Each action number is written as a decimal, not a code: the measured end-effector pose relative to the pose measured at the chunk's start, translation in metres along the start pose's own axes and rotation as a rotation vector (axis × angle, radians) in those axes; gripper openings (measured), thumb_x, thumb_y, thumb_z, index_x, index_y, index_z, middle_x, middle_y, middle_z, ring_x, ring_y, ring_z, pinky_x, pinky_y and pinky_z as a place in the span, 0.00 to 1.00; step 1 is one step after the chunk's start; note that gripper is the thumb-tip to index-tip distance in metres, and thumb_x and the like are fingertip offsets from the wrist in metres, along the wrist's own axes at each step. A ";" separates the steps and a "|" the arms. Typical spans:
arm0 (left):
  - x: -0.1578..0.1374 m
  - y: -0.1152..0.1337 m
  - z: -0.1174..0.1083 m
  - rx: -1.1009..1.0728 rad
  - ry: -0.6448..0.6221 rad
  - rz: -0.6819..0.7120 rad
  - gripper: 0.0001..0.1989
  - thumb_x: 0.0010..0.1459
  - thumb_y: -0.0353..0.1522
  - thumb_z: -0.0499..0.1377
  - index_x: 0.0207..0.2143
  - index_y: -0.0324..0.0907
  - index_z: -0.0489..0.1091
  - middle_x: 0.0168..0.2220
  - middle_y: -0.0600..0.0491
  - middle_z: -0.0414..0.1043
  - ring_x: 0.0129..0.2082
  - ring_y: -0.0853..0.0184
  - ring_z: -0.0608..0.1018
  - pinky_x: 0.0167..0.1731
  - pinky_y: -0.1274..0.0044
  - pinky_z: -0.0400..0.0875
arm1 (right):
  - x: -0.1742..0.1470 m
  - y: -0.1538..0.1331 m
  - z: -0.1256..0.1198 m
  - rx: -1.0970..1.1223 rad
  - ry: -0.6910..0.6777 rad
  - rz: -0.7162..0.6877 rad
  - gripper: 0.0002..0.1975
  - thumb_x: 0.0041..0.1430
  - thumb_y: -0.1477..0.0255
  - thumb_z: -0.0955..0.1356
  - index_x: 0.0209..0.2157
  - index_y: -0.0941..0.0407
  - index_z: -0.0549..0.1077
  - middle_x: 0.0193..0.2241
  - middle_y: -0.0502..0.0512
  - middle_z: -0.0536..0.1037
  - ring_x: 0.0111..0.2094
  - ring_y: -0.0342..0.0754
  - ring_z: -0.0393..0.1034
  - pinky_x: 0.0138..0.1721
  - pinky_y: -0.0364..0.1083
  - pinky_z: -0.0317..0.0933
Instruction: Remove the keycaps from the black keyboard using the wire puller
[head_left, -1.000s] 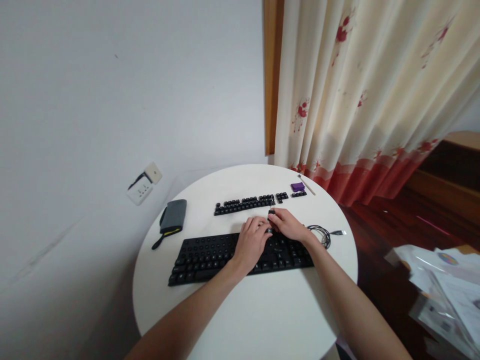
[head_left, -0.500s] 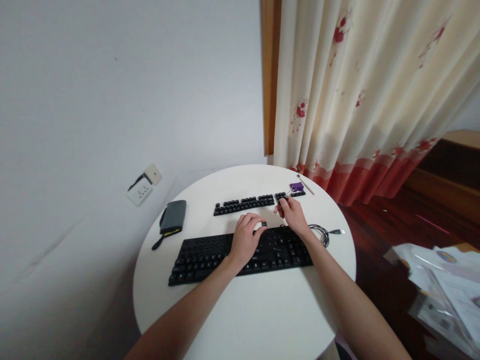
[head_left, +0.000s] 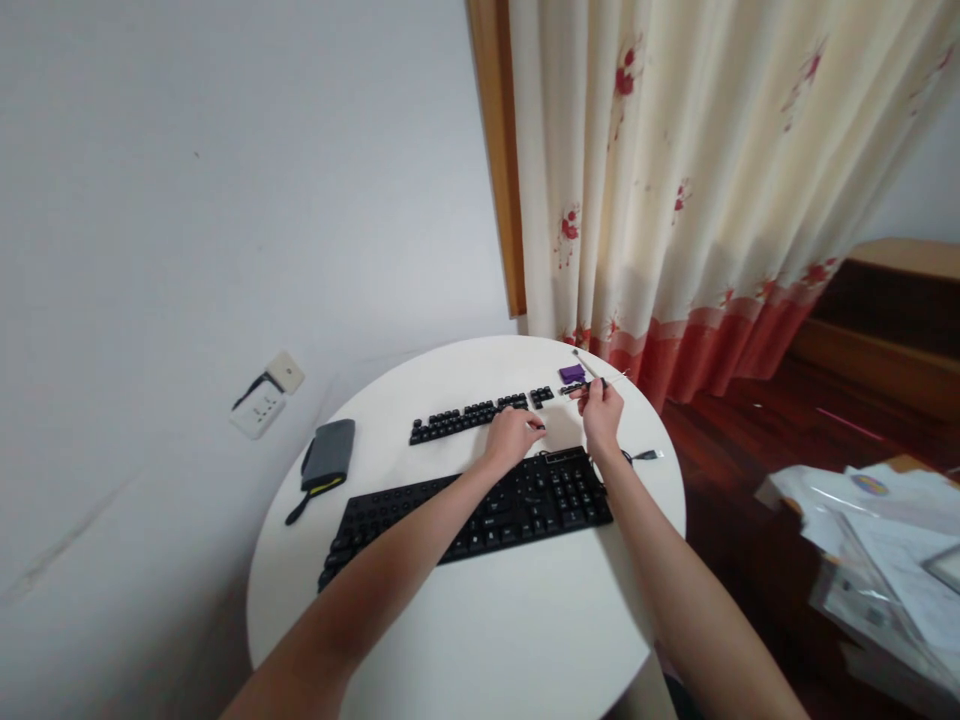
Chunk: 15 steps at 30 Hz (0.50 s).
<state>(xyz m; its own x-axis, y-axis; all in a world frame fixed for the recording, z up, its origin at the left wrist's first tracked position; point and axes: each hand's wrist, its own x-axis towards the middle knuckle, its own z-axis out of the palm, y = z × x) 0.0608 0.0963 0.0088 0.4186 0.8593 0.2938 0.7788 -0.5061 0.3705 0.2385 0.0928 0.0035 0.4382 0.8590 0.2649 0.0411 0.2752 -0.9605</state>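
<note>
My left hand point(head_left: 514, 437) is closed in a pinch on a small black keycap point(head_left: 539, 427), just beyond the back edge of the black keyboard point(head_left: 499, 525). Rows of loose black keycaps point(head_left: 450, 424) lie right behind that hand. My right hand point(head_left: 602, 412) is wrapped around a slim keycap puller with a dark handle and thin wire ends point(head_left: 619, 376). It is raised off the table near the right-hand group of keycaps point(head_left: 540, 397), partly covering some of them. My forearms hide parts of the keyboard.
On the round white table point(head_left: 480, 640) lie a grey zip case point(head_left: 330, 453) at left, a purple cloth-like item point(head_left: 571, 374) and a thin brush point(head_left: 583, 361) at the back right. The USB cable plug point(head_left: 649, 455) rests near the right edge. A wall socket point(head_left: 257, 410) is at left.
My left hand has moved from above the keyboard back toward the loose keycap rows, still pinching the keycap. My right hand has shifted away from the keycaps, with the puller lifted. The view has turned slightly.
</note>
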 end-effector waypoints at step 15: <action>0.051 -0.003 0.033 0.108 0.126 -0.032 0.08 0.51 0.39 0.67 0.36 0.50 0.80 0.47 0.50 0.62 0.49 0.56 0.63 0.51 0.66 0.62 | 0.005 -0.001 0.007 0.176 0.223 -0.030 0.19 0.65 0.57 0.60 0.26 0.55 0.66 0.18 0.51 0.73 0.16 0.42 0.58 0.19 0.42 0.52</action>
<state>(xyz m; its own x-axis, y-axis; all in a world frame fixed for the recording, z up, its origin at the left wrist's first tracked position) 0.0950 0.1437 -0.0063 0.3364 0.8551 0.3944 0.8394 -0.4622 0.2861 0.2345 0.0994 0.0068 0.6263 0.7388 0.2491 -0.0907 0.3863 -0.9179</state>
